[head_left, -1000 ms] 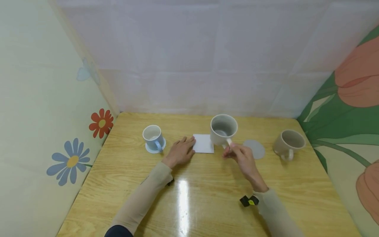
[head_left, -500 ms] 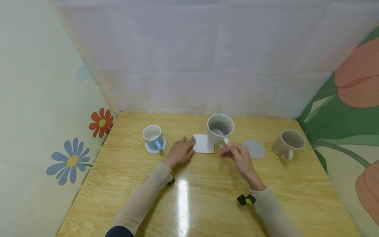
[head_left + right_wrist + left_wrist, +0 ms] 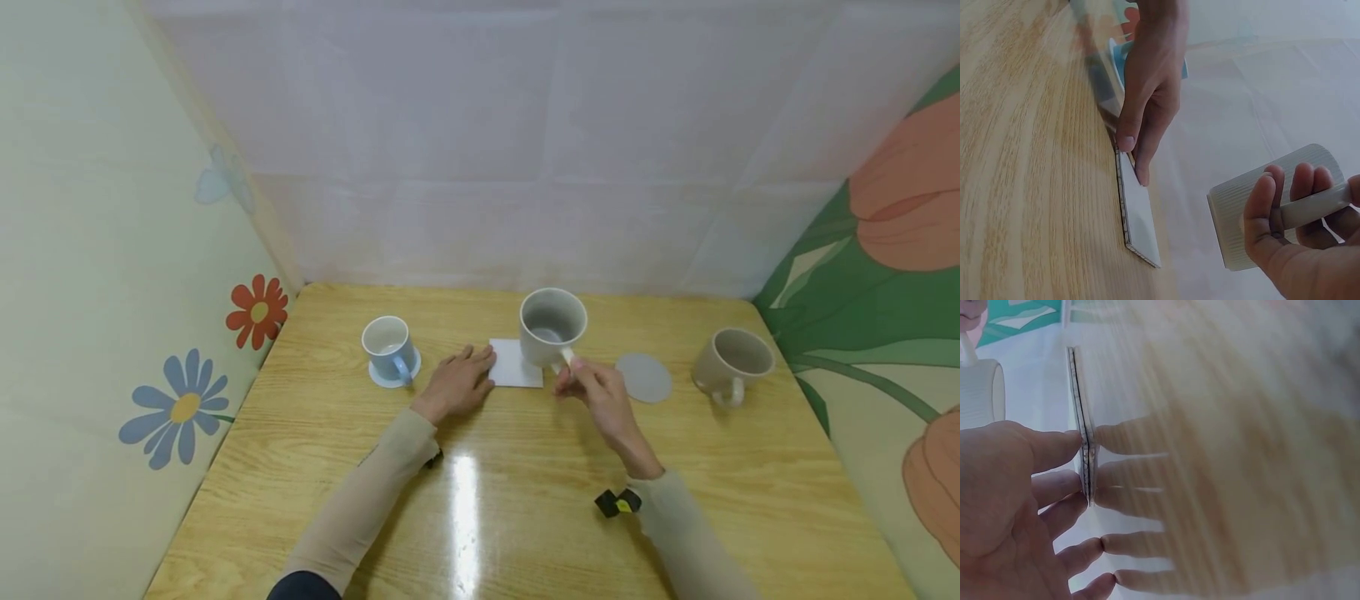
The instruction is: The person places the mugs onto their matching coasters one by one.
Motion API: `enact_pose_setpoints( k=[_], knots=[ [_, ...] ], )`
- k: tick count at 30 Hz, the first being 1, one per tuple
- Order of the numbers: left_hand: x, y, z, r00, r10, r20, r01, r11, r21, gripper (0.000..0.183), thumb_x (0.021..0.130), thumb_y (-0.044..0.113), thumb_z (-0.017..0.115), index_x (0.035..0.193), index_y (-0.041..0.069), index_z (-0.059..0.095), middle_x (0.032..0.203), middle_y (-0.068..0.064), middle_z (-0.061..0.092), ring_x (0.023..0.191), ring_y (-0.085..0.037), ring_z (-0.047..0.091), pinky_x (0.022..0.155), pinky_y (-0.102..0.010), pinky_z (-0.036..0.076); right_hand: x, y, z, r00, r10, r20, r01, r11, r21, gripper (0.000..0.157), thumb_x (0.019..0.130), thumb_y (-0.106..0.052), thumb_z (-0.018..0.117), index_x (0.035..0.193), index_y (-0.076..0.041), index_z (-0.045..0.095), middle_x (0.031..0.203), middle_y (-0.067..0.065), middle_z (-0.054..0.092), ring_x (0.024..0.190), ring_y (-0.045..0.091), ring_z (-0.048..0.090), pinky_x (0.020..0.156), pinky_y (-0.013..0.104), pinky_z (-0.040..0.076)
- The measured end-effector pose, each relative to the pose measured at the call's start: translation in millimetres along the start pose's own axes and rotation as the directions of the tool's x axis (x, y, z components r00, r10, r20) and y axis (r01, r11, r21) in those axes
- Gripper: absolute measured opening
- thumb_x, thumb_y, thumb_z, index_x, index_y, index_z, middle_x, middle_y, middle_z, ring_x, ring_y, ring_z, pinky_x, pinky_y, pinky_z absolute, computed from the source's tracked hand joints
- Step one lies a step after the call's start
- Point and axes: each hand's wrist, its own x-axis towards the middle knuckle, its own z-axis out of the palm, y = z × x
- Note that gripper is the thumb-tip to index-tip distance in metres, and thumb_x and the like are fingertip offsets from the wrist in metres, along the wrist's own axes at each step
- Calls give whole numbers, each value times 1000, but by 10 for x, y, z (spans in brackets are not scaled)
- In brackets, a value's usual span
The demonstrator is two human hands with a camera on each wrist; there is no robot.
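Right hand (image 3: 600, 402): grip clamped on handle of ribbed white mug (image 3: 553, 327). Mug is off the desk (image 3: 540, 517), overlapping white square coaster's (image 3: 510, 365) right side in head view. Left hand (image 3: 457, 385): grip apart, touching coaster's left edge. Beyond: blue mug (image 3: 386, 358).

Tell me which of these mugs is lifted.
The white mug: the right hand holds it by its handle. The blue mug stands on a round coaster and the beige mug on the table.
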Motion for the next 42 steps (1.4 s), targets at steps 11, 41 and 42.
enact_pose_setpoints(
  k=[11, 41, 42],
  knots=[
    [17, 4, -12, 1000, 12, -10, -11, 1000, 13, 58, 112, 35, 54, 165, 14, 42, 174, -2, 34, 160, -42, 31, 130, -59, 31, 17, 57, 61, 1000, 4, 14, -4, 1000, -6, 45, 115, -12, 42, 97, 25, 61, 92, 23, 70, 81, 16, 72, 78, 28, 66],
    [44, -30, -14, 1000, 10, -25, -12, 998, -57, 53, 109, 32, 63, 157, 13, 53, 172, -3, 36, 159, -44, 32, 128, -62, 32, 96, 153, 168, 999, 36, 19, -36, 999, 13, 46, 115, -13, 43, 97, 25, 60, 91, 15, 71, 82, 15, 71, 78, 27, 65],
    [46, -36, -8, 1000, 10, -25, -11, 998, -62, 53, 109, 32, 62, 157, 12, 53, 172, -2, 36, 159, -44, 32, 128, -62, 31, 100, 162, 172, 999, 36, 20, -37, 999, 14, 46, 115, -13, 43, 97, 25, 60, 91, 15, 71, 82, 15, 71, 78, 27, 65]
  ],
)
